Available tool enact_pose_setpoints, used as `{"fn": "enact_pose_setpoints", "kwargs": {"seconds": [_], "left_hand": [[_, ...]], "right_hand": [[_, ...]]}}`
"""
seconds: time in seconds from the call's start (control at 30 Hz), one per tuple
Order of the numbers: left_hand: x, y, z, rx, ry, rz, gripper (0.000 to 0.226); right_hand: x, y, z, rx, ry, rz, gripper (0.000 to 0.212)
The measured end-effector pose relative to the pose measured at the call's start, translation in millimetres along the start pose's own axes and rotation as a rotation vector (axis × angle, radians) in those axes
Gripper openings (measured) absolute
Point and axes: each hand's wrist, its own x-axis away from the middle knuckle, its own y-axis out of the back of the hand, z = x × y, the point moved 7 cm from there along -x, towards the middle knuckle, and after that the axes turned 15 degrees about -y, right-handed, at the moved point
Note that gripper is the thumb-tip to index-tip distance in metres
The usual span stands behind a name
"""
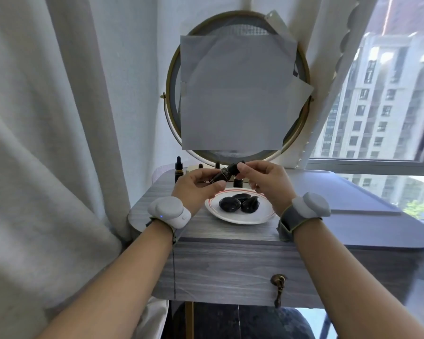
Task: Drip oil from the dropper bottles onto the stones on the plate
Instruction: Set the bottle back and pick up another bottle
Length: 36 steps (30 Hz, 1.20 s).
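A dropper bottle (222, 176) is being gripped, tilted, by the left hand (196, 189), its cap (238, 165) being pinched by the right hand (267, 182), just above the twelve o'clock rim of the plate (230, 217); unscrewing is seemingly being started, the dropper next being needed over the stones (239, 203).

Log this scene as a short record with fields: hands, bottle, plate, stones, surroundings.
left hand: grips the body of a dark dropper bottle, held tilted
right hand: pinches that bottle's black dropper cap
plate: white with a red-lined rim, on the grey wooden table
stones: black, glossy, clustered on the plate
spare bottles: upright behind the plate
mirror: round, covered by paper sheets
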Motion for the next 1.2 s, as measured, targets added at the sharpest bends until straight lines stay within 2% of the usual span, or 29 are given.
{"fn": "enact_pose_setpoints", "kwargs": {"seconds": [0.3, 0.43, 0.53, 0.8, 1.03, 1.2], "left_hand": [[5, -9, -1, 0.088, 0.05, 0.081, 0.028], [6, -9, -3, 0.096, 0.055, 0.071, 0.028], [6, -9, -2, 0.092, 0.063, 0.07, 0.029], [7, -12, 1, 0.118, 0.084, 0.09, 0.021], [9, -14, -3, 0.25, 0.111, 0.082, 0.01], [8, -16, -4, 0.273, 0.115, 0.084, 0.012]], "right_hand": [[-5, 1, -8, -0.075, 0.004, 0.05, 0.023], [-4, 1, -5, -0.045, 0.034, 0.032, 0.038], [-5, 1, -6, -0.024, 0.052, 0.016, 0.042], [-6, 8, -10, -0.009, 0.071, -0.03, 0.021], [-6, 5, -9, -0.074, 0.09, 0.032, 0.01], [-10, 5, -10, -0.188, 0.063, 0.067, 0.014]]}}
